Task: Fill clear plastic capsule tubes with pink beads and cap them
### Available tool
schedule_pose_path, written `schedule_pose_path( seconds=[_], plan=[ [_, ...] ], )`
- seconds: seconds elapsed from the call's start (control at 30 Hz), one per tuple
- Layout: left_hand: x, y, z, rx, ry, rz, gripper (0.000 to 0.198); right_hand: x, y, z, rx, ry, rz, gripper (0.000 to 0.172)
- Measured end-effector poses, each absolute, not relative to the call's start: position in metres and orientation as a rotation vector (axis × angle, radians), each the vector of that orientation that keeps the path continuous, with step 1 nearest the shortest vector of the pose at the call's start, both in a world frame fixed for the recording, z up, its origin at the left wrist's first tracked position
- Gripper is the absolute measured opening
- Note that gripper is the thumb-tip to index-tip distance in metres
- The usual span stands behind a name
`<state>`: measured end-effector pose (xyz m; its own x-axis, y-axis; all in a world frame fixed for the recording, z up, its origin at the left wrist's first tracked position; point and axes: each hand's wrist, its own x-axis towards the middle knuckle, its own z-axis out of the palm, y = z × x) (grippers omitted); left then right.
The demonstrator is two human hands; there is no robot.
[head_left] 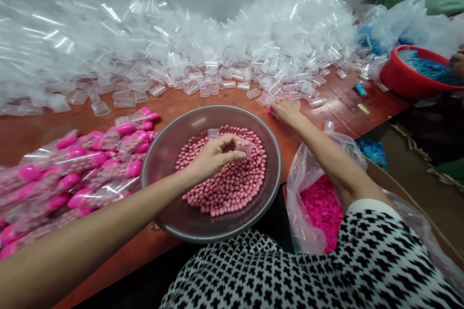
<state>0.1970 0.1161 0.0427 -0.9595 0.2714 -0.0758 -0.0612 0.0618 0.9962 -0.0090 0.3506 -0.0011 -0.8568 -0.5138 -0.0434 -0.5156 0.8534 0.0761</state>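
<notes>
A round metal bowl (170,154) in front of me holds a heap of small pink beads (232,188). My left hand (213,154) hovers over the beads, fingers pinched on a small clear plastic tube (243,147). My right hand (286,111) reaches past the bowl's far rim to the red table, fingers curled on something pink at the edge of the empty-tube pile; what it holds is too small to name. A huge heap of empty clear tubes (203,53) covers the back of the table.
Filled tubes with pink caps (83,169) lie piled at the left. A clear bag of pink caps (322,207) sits by my right arm. At the far right stands a red basin (402,77) with blue pieces. The red tabletop (344,106) ends at the right.
</notes>
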Motion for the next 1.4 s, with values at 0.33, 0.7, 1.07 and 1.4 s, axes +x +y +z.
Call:
schedule_pose_path(
  seconds=[0.33,0.7,1.07,1.4],
  plan=[
    [0.218,0.101,0.049,0.089,1.916,2.199,0.025,0.063,0.368,0.011,-0.723,2.876,-0.096,0.047],
    [0.220,0.080,0.066,0.465,2.495,1.722,0.015,0.098,0.378,0.003,-0.423,2.962,0.121,0.042],
    [0.227,0.078,0.061,0.492,2.698,1.624,0.018,0.086,0.369,-0.003,-0.520,2.956,0.188,0.037],
    [0.236,0.082,0.056,-0.012,1.999,2.212,0.040,0.080,0.360,0.001,-0.739,2.891,-0.055,0.038]
  ],
)
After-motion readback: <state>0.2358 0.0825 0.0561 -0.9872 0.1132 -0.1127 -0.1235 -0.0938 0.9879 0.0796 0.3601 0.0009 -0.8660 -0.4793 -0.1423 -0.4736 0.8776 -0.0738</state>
